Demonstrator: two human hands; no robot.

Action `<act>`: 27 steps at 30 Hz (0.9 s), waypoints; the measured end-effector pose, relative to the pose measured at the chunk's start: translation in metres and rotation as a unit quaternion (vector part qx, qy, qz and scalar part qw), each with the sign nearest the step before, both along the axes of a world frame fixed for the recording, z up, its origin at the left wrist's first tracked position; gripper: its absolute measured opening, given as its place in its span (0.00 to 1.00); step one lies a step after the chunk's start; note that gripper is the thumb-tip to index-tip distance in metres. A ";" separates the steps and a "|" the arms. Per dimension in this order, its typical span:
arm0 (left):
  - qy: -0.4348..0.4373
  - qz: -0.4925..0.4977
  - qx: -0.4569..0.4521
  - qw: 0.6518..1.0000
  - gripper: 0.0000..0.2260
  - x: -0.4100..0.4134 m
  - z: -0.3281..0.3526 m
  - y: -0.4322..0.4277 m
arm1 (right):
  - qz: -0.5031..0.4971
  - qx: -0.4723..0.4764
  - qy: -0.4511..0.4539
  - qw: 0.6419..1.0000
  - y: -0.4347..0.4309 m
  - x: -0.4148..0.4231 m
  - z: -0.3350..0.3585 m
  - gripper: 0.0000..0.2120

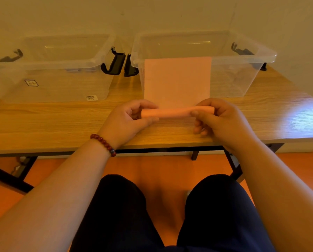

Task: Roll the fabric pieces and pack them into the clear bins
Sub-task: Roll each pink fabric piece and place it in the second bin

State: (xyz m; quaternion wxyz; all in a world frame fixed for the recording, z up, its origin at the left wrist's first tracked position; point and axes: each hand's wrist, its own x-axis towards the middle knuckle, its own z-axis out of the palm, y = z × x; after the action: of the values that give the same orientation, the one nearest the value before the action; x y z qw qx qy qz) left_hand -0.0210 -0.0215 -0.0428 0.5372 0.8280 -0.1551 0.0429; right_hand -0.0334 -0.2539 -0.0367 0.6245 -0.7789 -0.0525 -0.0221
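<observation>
A pink fabric piece (177, 80) lies partly rolled on the wooden table (61, 122). Its flat part runs away from me and up against the front wall of the right clear bin (243, 77). The rolled part (170, 112) is a tight tube near the table's front. My left hand (132, 119) pinches the tube's left end between thumb and fingers. My right hand (215, 117) grips the right end, thumb on top. The left clear bin (52, 79) stands apart to the left; both bins look empty.
Black latch handles (115, 62) stick out between the two bins, and another (241, 50) sits on the right bin's far side. A wall rises directly behind the bins. My knees are under the table's front edge, above an orange floor.
</observation>
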 end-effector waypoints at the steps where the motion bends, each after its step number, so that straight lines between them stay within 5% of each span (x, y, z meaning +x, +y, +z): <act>1: -0.003 0.004 0.008 1.000 0.10 0.000 0.000 0.000 | 0.000 0.001 0.002 1.000 0.000 0.000 0.000 0.03; 6: -0.001 0.015 0.013 1.000 0.05 -0.001 0.000 -0.001 | 0.017 -0.023 0.010 1.000 -0.002 -0.001 0.000 0.10; 13: 0.001 -0.007 0.004 1.000 0.12 -0.002 0.003 -0.001 | -0.013 0.001 0.012 1.000 0.003 0.000 0.000 0.03; 20: 0.003 -0.011 -0.003 1.000 0.06 -0.003 0.003 -0.002 | 0.013 -0.017 0.015 1.000 -0.001 -0.001 0.002 0.10; 24: 0.011 -0.003 -0.009 1.000 0.12 -0.002 0.002 -0.002 | -0.006 -0.018 0.008 1.000 0.001 0.000 0.000 0.02; 27: 0.005 -0.002 0.004 1.000 0.11 -0.002 0.002 -0.002 | -0.012 -0.017 0.011 1.000 0.003 0.001 0.000 0.05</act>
State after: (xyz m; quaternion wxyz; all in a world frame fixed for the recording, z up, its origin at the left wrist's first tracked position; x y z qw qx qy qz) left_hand -0.0231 -0.0237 -0.0409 0.5351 0.8298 -0.1539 0.0371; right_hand -0.0328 -0.2505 -0.0369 0.6116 -0.7900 -0.0369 -0.0203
